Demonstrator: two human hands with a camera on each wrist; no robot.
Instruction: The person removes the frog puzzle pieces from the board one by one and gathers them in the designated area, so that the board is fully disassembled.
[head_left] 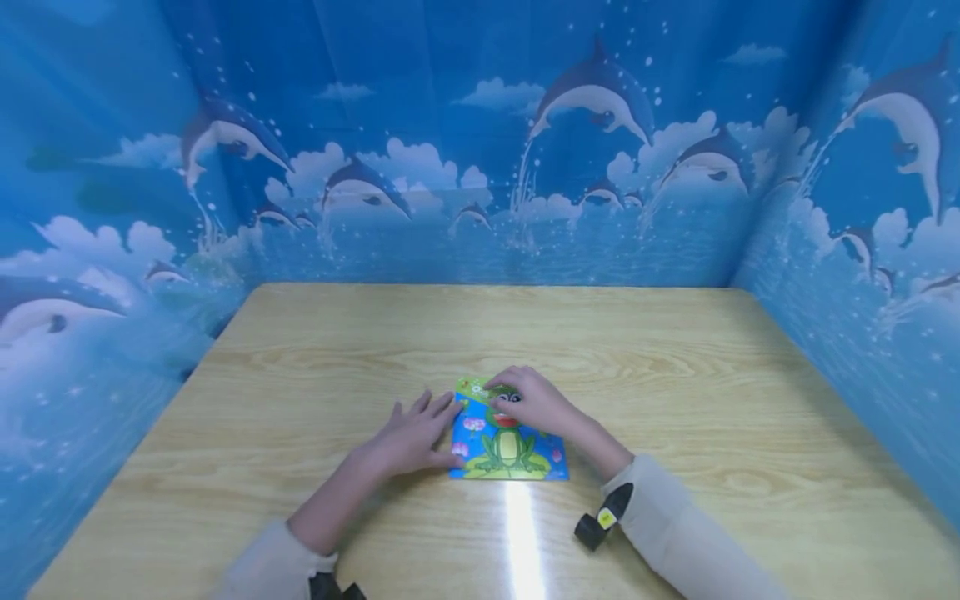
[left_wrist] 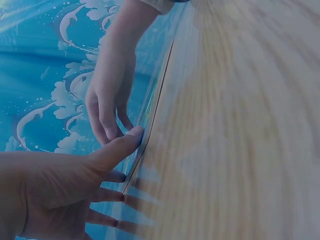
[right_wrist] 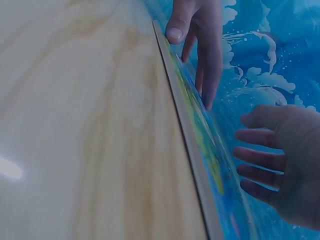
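A flat board printed with a green frog on blue, with pink flowers, lies on the table. In the right wrist view the board is seen nearly edge-on, with a pale thin side. My left hand rests at its left edge with spread fingers, the thumb near the lower left corner. In the left wrist view that hand has its thumb and fingertips along the board's edge. Over the frog's head is my right hand. Its loosely bent fingers show nothing between them in the right wrist view.
The wooden table extends around the board on all sides. Blue curtains with dolphins and clouds stand along the back and both sides. Dark devices are strapped to both wrists, one a black camera. A light reflection falls on the tabletop in front.
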